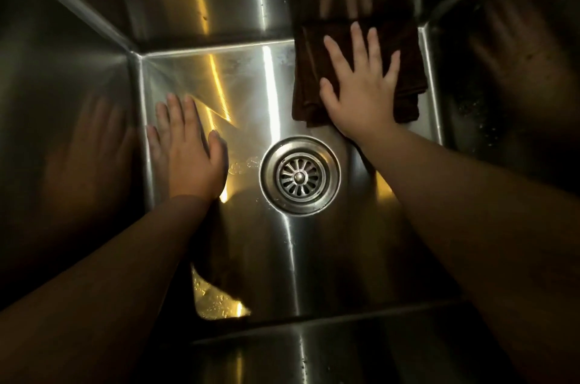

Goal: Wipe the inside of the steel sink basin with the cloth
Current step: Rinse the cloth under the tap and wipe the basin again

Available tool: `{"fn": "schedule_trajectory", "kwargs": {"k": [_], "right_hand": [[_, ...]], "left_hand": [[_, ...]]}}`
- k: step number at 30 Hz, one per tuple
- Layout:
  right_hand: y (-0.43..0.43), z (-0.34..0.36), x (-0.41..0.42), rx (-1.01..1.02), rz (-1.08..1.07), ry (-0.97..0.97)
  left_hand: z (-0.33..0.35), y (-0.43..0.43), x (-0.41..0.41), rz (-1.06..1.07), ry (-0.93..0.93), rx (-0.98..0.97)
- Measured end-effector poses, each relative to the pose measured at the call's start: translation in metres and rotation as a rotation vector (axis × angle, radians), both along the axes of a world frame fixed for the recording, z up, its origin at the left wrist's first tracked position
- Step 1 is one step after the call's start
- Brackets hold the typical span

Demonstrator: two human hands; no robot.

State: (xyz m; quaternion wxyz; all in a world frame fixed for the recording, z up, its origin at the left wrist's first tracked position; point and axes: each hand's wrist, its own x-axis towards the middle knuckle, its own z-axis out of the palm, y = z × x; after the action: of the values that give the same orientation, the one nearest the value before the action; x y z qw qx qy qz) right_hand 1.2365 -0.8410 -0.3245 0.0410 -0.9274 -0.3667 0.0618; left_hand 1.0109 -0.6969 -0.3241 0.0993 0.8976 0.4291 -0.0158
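Brown cloth [408,48] lies under right hand [364,95], fingers [357,38] spread; left hand [191,154] flat on sink [282,258].

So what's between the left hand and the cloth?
Head view: bare steel floor between left hand and cloth; the drain strainer sits just nearer the camera.

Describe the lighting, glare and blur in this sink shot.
Head view: dim overall, the sink basin walls nearly black; white and yellow glare streaks cross its floor; the drain is sharp, the left hand and right hand slightly soft; hazy reflections of both show in the walls; the dark cloth loses detail.
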Motion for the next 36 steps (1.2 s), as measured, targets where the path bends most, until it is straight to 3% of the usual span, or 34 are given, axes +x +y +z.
{"fn": "schedule_trajectory", "kwargs": {"k": [10, 20, 26, 32, 36], "right_hand": [[-0.12, 0.01, -0.079, -0.177, 0.004, 0.069], [-0.028, 0.003, 0.026, -0.121, 0.015, 0.051], [-0.039, 0.008, 0.027, -0.145, 0.041, 0.088], [-0.086, 0.023, -0.038, -0.243, 0.012, 0.19], [-0.13, 0.034, -0.095, -0.494, 0.08, 0.256]], "left_hand": [[0.012, -0.005, 0.002, 0.004, -0.011, -0.031], [-0.004, 0.001, -0.002, 0.004, -0.047, 0.014], [-0.003, 0.001, -0.001, -0.005, -0.055, 0.007], [0.002, -0.001, -0.002, -0.013, -0.057, 0.006], [0.005, -0.004, -0.001, -0.014, -0.056, -0.006]]}}
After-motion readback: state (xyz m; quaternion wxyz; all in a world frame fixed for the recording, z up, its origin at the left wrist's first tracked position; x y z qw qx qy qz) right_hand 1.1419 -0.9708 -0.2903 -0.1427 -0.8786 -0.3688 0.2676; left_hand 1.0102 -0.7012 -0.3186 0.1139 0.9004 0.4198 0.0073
